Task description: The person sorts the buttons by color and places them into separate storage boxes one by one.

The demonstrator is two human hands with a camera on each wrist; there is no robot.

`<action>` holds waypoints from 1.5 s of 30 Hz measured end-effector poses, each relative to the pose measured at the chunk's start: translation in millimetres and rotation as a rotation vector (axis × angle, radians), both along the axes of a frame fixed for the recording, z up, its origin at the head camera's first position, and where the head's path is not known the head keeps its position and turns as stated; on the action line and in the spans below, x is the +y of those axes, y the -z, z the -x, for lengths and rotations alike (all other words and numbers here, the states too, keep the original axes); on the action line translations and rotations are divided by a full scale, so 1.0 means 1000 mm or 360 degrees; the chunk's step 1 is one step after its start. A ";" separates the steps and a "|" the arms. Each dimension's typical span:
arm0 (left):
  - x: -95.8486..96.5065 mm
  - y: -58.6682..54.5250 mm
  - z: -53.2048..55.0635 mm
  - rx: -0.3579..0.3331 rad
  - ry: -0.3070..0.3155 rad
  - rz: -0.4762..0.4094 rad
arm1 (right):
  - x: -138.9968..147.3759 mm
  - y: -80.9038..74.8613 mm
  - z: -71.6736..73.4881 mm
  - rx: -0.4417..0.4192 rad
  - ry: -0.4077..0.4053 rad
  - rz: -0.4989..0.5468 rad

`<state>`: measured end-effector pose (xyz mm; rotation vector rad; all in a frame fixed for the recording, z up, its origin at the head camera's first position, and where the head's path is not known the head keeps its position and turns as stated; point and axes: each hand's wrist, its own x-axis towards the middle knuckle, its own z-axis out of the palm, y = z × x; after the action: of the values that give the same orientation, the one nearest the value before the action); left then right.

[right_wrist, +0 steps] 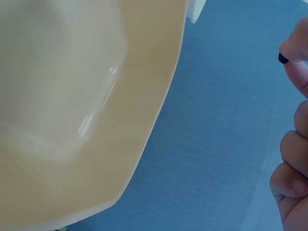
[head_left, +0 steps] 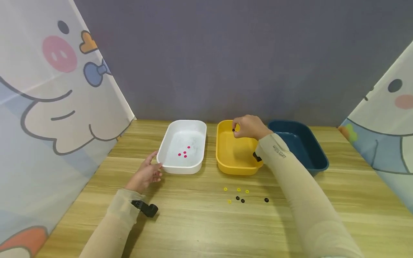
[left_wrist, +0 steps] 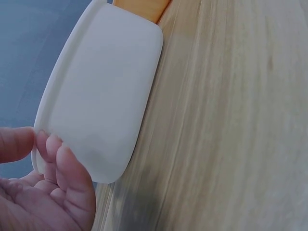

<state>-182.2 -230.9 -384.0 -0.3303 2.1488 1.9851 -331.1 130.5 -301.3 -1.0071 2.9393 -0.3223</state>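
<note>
My left hand [head_left: 146, 175] grips the near left corner of the white plastic bin [head_left: 182, 170]. In the left wrist view the thumb [left_wrist: 17, 143] lies at the rim and the fingers [left_wrist: 72, 178] curl against the outer wall. Several red buttons [head_left: 185, 152] lie inside that bin. Over the far part of the yellow bin [head_left: 238, 170], my right hand [head_left: 250, 127] pinches a small black button [right_wrist: 283, 58] between thumb and forefinger, with the other fingers curled in.
On the wooden table in front of the yellow bin lie several yellow buttons [head_left: 238, 189] and three black buttons [head_left: 266, 200]. A dark blue bin [head_left: 317, 163] stands on the right, partly behind my right forearm. A grey panel [head_left: 206, 61] rises behind the bins.
</note>
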 end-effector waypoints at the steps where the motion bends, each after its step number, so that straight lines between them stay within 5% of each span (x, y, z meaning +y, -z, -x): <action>1: 0.001 0.000 0.000 -0.0004 -0.0003 -0.0003 | 0.000 0.000 0.000 -0.0010 0.0001 0.0015; 10: 0.002 0.004 -0.008 -0.0029 -0.0024 0.0003 | -0.006 0.007 0.004 0.0025 -0.0044 0.0079; 26: 0.001 0.002 -0.004 -0.0007 0.0004 0.0016 | -0.014 0.009 0.013 0.0002 0.0010 -0.0113; 45: 0.000 0.000 -0.001 -0.0014 -0.0004 0.0009 | -0.016 0.032 0.022 0.0039 -0.0087 -0.0087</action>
<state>-181.1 -230.8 -384.3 -0.3423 2.1500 1.9761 -353.5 114.4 -333.3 -1.0897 2.9182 -0.2291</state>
